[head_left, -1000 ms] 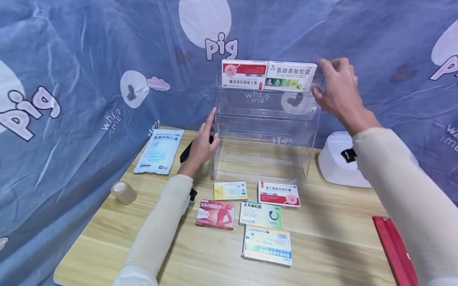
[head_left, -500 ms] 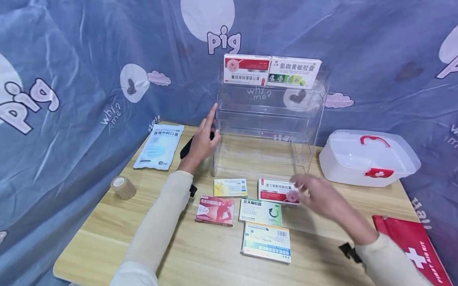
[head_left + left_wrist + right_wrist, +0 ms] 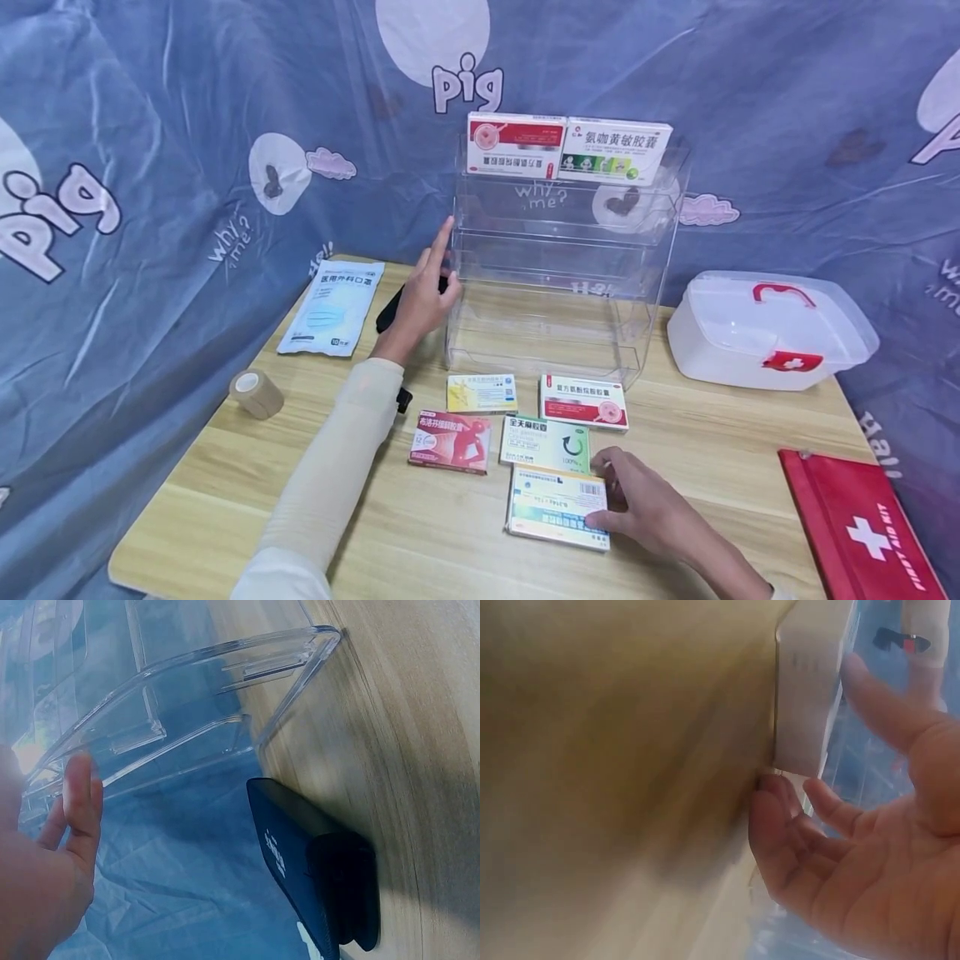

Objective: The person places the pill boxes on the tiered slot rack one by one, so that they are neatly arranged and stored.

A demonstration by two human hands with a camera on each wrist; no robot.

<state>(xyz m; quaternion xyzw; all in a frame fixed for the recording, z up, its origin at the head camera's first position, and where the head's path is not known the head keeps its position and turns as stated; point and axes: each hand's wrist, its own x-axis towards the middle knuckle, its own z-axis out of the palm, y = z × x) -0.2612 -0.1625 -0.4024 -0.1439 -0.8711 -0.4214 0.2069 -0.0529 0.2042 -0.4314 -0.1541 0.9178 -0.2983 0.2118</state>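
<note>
My left hand (image 3: 422, 304) rests its straight fingers along the left side of a clear tiered display rack (image 3: 551, 333); the left wrist view shows the fingertips (image 3: 79, 787) at the rack's edge. My right hand (image 3: 648, 504) is at the right end of a blue-and-white medicine box (image 3: 558, 508), thumb over its top face and curled fingers by its far corner. The right wrist view shows the thumb (image 3: 885, 705) against that box's (image 3: 810, 690) face. Just behind lies a green-and-white medicine box (image 3: 543, 442). A red-and-white box (image 3: 517, 146) and a green-striped white box (image 3: 618, 150) stand on the rack's top tier.
A pink box (image 3: 452, 442), a yellow-and-white box (image 3: 482, 393) and another red-and-white box (image 3: 582, 402) lie before the rack. At left are a mask packet (image 3: 330, 308), a tan bandage roll (image 3: 257, 394) and a black case (image 3: 300, 862). A white container (image 3: 750, 350) and red first-aid pouch (image 3: 862, 525) are at right.
My right hand has come down from the green-striped box on the top tier, passed over the red-and-white box, and reached the blue-and-white box. The left hand has stayed at the rack.
</note>
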